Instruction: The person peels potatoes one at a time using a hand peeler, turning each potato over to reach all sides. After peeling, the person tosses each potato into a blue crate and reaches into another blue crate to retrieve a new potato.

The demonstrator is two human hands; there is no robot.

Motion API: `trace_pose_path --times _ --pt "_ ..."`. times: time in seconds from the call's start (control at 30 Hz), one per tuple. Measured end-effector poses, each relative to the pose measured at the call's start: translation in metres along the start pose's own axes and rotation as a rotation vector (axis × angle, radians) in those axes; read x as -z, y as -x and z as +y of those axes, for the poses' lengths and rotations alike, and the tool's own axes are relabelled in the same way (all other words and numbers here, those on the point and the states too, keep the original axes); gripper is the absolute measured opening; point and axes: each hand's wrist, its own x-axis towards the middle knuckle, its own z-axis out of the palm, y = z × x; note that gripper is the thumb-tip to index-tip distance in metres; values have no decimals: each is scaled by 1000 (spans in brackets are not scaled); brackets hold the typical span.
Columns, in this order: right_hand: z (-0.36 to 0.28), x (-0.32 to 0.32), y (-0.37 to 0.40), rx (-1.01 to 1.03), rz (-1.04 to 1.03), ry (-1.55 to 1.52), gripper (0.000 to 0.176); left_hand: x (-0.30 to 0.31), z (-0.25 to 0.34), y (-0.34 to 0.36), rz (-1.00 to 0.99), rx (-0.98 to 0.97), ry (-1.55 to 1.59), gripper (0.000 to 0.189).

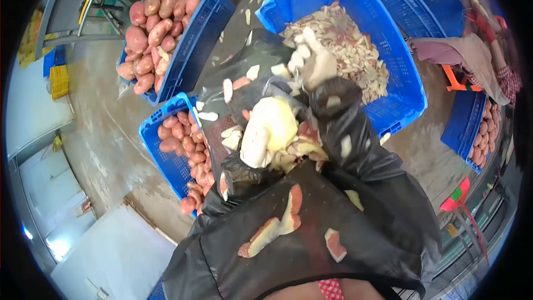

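Note:
My left hand (255,145), in a white glove with a black plastic sleeve, is closed around a peeled, pale yellow potato (282,118) above my lap. My right hand (319,65), also in a pale glove, is beyond the potato, near the edge of a blue crate (395,78) of peelings. Its fingers are curled, and whatever they hold is hidden. Potato peelings (302,150) are heaped under the peeled potato. More strips of red-skinned peel (291,211) lie on my black plastic apron (239,269).
Red potatoes (158,33) fill a blue crate (208,28) at the upper left. A second blue crate (169,172) with potatoes stands by my left side. On the right are another person (488,50) and a potato crate (462,128). Scraps lie on the wet floor (239,0).

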Motion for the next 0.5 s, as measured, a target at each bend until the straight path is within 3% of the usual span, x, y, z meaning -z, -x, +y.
trace_pose_path --times 0.03,0.07,0.1,0.13,0.17,0.2,0.23,0.33,0.37,0.43,0.5 --pt "-7 15 -23 96 82 14 27 14 2 1 116 134 -53 73" --pt "-19 13 -17 40 92 -87 27 4 7 -4 106 131 -55 73" --pt "-25 -7 20 -71 -73 -277 27 -17 15 -11 67 48 -130 71" --pt "-15 -22 40 -45 -128 -77 27 -29 16 -9 48 -24 -198 70" --pt "-3 -30 52 -19 -180 113 27 -19 24 -15 -87 84 -243 75" --pt "3 -16 29 281 -226 500 24 -16 23 -12 20 147 -250 75" --pt "-9 4 7 -115 -5 -33 24 -13 24 -9 125 200 -258 76" --pt "-20 17 17 -90 -418 -282 26 -8 24 -9 64 133 -261 75" --pt "-9 13 18 -98 -401 -286 26 3 16 -4 75 144 -251 75" --pt "10 9 14 91 -95 168 16 32 5 1 61 234 -278 79" --pt "-10 18 -13 95 -20 -180 16 -9 20 -7 60 172 -299 81"
